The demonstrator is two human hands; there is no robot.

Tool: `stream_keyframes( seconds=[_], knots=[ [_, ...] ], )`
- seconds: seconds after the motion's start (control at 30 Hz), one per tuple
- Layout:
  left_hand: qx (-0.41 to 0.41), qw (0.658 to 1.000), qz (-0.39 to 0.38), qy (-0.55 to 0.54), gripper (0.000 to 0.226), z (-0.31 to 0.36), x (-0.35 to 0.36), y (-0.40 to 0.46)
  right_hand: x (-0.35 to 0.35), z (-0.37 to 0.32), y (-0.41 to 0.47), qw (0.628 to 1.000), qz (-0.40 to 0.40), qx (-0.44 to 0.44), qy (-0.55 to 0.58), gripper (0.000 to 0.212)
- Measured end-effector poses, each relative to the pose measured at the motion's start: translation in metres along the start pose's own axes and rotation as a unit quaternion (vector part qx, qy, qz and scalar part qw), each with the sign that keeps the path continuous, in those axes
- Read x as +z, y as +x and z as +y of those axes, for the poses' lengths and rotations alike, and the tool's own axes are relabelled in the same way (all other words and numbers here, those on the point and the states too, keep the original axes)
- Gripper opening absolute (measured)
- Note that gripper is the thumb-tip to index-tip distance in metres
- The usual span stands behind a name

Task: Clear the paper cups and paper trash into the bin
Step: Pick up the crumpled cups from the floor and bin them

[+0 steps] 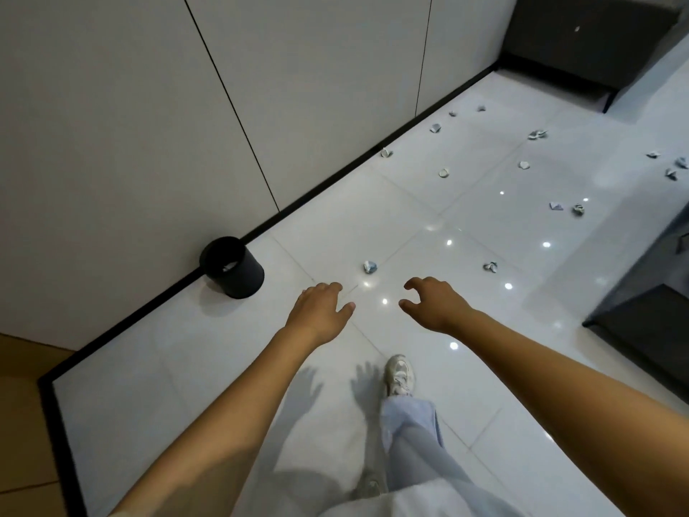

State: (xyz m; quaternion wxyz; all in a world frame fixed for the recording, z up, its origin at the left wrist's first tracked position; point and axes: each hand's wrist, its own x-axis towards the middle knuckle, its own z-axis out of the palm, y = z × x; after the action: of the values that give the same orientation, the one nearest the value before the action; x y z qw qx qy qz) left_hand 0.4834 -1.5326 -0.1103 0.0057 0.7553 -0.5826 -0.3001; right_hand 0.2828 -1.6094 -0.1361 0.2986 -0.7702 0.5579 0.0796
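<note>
The bin (233, 267), a small black cylinder, stands on the white tile floor (428, 218) against the dark skirting of the wall. Something pale lies inside it, though what it is cannot be made out. Both of the person's arms are stretched forward above the floor. The left hand (322, 307) is spread loose and holds nothing. The right hand (434, 304) has its fingers curled like a claw, and it too is empty.

The nearest paper ball (370, 267) lies on the tiles to the right of the bin, just beyond the hands and roughly between them. It is a crumpled lump with no long axis to speak of, so any approach angle should do. It looks about equally reachable from either side. The left hand is the one closer to the bin, which would make the drop short. A second paper ball (490, 266) sits farther right of the bin, beyond the right hand. Many more scraps (537, 135) are scattered well away from the bin, toward the far end of the floor, so most of the clearing seems yet to be done.
</note>
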Motion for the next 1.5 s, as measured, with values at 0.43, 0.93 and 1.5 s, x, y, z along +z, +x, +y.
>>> stream_keyframes(
  seconds=[0.43,0.93,1.5],
  knots=[
    [-0.089,0.994,-0.045,-0.054,0.053,0.008,-0.055,0.226,-0.074,-0.002,0.238,0.998,-0.011,0.024,0.059,0.056],
    [-0.121,0.982,-0.088,-0.112,0.047,-0.078,-0.098,0.431,-0.069,-0.038,0.419,0.986,-0.060,0.108,0.110,0.057],
    [-0.200,0.955,-0.079,-0.206,0.040,-0.162,0.087,0.636,0.107,0.055,0.632,0.963,-0.102,0.187,0.164,0.056]
  ],
)
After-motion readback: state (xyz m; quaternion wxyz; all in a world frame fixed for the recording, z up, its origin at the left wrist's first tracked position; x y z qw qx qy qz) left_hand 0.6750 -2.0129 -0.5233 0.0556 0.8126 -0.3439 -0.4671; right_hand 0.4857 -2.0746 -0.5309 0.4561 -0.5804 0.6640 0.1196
